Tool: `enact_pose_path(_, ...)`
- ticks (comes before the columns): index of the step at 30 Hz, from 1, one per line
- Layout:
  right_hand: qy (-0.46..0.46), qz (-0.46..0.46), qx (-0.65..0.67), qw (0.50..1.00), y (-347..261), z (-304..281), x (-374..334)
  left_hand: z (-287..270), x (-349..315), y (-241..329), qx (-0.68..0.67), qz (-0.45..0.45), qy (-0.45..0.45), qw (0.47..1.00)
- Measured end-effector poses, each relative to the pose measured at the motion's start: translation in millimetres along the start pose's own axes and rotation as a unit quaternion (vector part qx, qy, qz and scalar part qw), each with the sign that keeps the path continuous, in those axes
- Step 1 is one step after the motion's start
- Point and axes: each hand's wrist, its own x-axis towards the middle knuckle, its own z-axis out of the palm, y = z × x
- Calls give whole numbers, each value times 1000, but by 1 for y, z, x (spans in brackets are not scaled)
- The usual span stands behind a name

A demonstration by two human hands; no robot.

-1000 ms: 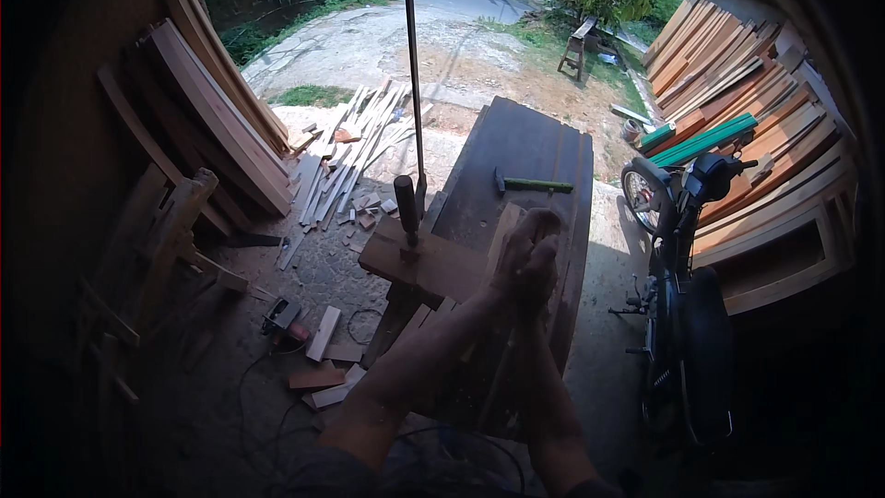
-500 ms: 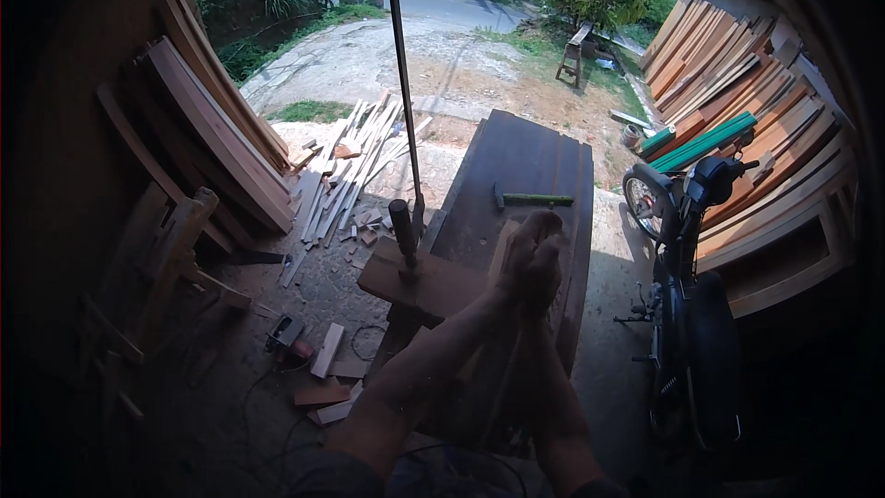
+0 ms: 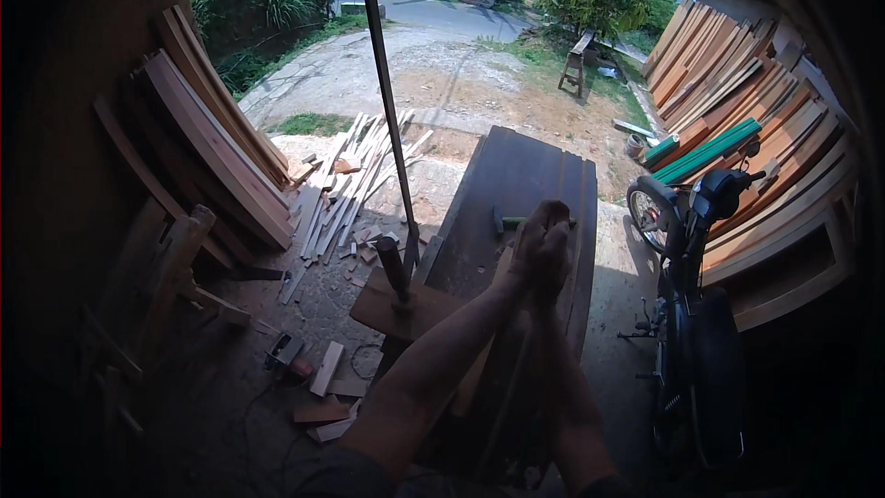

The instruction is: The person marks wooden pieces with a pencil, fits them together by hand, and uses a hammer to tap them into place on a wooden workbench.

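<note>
Your one view sits on your head, a fisheye looking down and forward along the dark workbench (image 3: 516,212), close beneath you, toward the yard beyond.

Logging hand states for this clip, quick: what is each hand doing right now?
Left hand: pressed flat against the right, holding nothing visible.
Right hand: pressed against the left above the dark workbench, nothing visible in it.

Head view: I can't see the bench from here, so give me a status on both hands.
Left hand and right hand pressed together, nothing visibly held. Above dark workbench. Green-handled tool just beyond.
</note>
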Motion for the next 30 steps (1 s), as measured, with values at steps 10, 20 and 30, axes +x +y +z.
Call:
enact_pose_path(10,-120,-63,479,867,28,-112,28,16,-14,72,104,295,-66,947)
enact_pose_path(20,-390,9,640,662,84,-264,-98,-19,-214,116,180,302,-268,897)
enact_pose_path(30,-270,-151,559,769,108,-204,-185,-24,-156,131,-60,-205,-101,972)
